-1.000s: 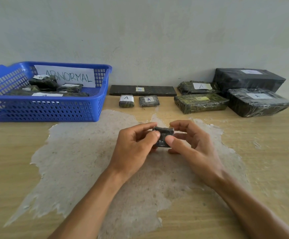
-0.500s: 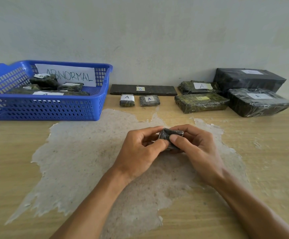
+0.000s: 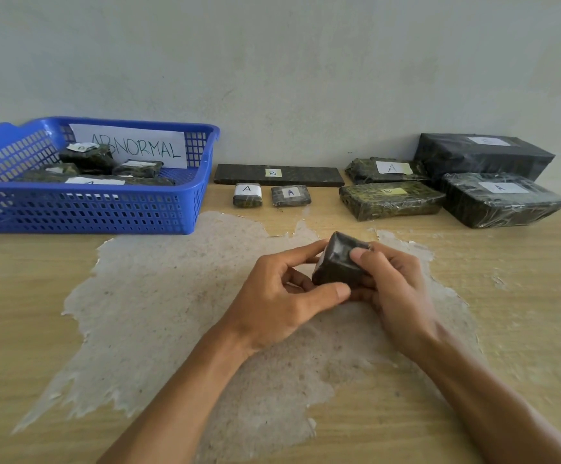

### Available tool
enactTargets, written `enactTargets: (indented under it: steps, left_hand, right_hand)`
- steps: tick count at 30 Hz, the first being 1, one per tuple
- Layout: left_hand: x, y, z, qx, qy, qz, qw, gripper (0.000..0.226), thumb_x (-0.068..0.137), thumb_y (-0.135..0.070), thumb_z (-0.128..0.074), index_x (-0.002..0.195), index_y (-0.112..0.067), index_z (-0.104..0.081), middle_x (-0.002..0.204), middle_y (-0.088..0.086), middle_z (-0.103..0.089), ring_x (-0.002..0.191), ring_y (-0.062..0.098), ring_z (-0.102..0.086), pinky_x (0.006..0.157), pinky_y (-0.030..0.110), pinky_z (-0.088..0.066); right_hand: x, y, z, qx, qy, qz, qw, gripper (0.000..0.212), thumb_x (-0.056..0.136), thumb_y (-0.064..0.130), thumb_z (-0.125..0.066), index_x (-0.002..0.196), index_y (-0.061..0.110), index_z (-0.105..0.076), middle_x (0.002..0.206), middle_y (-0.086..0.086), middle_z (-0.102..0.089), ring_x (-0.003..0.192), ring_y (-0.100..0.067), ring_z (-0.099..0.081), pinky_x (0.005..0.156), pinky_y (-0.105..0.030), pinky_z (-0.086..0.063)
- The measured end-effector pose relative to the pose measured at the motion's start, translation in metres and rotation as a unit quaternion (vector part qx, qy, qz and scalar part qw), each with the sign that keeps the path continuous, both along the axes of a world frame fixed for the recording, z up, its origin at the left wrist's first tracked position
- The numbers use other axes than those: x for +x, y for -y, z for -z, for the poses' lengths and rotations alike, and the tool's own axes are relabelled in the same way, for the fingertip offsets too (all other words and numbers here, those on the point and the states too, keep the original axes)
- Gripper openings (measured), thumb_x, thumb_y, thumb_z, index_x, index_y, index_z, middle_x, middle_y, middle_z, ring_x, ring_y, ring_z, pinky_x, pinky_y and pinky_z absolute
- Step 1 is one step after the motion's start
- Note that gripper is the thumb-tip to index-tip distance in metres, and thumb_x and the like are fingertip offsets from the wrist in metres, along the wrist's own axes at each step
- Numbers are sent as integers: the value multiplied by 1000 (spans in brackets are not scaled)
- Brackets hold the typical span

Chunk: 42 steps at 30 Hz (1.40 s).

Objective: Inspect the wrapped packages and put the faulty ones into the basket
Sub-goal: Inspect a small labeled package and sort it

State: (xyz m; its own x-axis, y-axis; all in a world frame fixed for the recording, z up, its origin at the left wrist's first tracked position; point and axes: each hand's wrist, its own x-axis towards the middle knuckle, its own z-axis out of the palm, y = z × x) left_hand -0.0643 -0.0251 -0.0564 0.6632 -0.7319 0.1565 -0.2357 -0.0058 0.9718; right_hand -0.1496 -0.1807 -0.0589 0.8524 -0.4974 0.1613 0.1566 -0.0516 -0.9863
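A small dark wrapped package (image 3: 337, 264) is held just above the middle of the table by both hands. My left hand (image 3: 277, 303) pinches its left side and lower edge with thumb and fingers. My right hand (image 3: 394, 289) grips its right side, thumb on top. No label shows on the face turned towards me. The blue basket (image 3: 88, 212) marked ABNORMAL stands at the back left with several wrapped packages inside. Along the wall lie more packages: a flat long one labelled B (image 3: 278, 175), two small ones labelled A (image 3: 247, 195) (image 3: 291, 195).
At the back right lie larger wrapped packages: one labelled A (image 3: 384, 170), one labelled B (image 3: 391, 199), a black one (image 3: 483, 155) and another labelled A (image 3: 503, 202). The wooden table (image 3: 21, 296) has a worn pale patch (image 3: 172, 296) under my hands.
Both hands have turned the small package over between the fingers, so a broad dark face now tilts up towards me. The hands stayed in about the same place.
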Motion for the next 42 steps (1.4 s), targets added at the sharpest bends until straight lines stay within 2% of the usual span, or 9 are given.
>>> enactTargets:
  steps: [3,8,13,19,24,26,32,35,42]
  left_hand:
    - [1,2,2,10,14,-43,999,53,87,-26,-77,137,-25,-61,106,3,-76,87,30,-69,76,39,-61]
    - [0,2,2,-22,3,-46,999,21,94,-20,-67,114,-27,-71,103,-3,-76,90,15,-72,69,18,-54]
    - [0,2,2,-35,-11,-42,998,17,96,-15,-65,111,-15,-74,98,3,-78,93,18,-73,75,27,-59]
    - [-1,3,3,-28,-2,-33,999,26,88,-12,-75,107,-29,-72,97,5,-77,91,30,-69,81,43,-60]
    - [-1,4,2,-30,8,-31,999,28,93,-9,-66,112,-27,-74,98,3,-77,96,28,-68,82,36,-58]
    - [-2,2,0,-40,7,-30,999,28,95,-5,-61,110,-25,-75,97,1,-78,97,23,-70,85,34,-58]
    - [-3,0,-2,-43,2,-21,999,27,95,-2,-60,106,-20,-76,96,1,-79,94,16,-72,79,26,-60]
    - [-3,0,-2,-38,17,-25,999,30,91,-4,-68,105,-29,-75,97,-1,-78,94,17,-72,84,34,-60]
    - [-2,1,-2,-40,-11,-39,998,26,95,-3,-59,102,-21,-76,87,7,-76,77,13,-67,64,18,-51]
  right_hand:
    - [-1,0,-4,29,-26,-17,999,37,101,38,-52,97,9,-74,89,-22,-75,80,-40,-73,62,-40,-60]
    - [-3,0,-5,6,-49,-59,997,53,90,64,-54,104,18,-77,97,-21,-75,87,-40,-73,69,-43,-61]
    - [-2,-6,-4,-46,-40,-26,998,23,94,32,-67,104,13,-76,91,-13,-77,83,-29,-74,64,-35,-59]
    - [-3,-6,-5,-33,-41,-22,998,30,102,21,-56,84,24,-80,85,-10,-77,77,-28,-74,68,-45,-61]
    - [-1,-3,-2,-19,-29,-24,999,18,92,30,-66,97,18,-78,88,-12,-77,78,-30,-74,62,-36,-60]
    - [-1,0,-1,-3,-24,-31,999,30,83,29,-66,109,15,-72,85,-10,-77,74,-26,-72,63,-37,-60]
    - [-2,-2,-3,-29,-15,-31,999,25,92,-1,-66,114,11,-67,89,-11,-79,79,-28,-75,66,-35,-62]
    - [-2,-1,-3,-32,-9,-15,999,22,92,-5,-62,108,9,-68,85,-13,-78,74,-29,-74,63,-34,-62]
    - [-1,1,-1,-17,-5,-35,999,24,89,16,-71,112,10,-67,88,-18,-77,76,-41,-71,64,-38,-61]
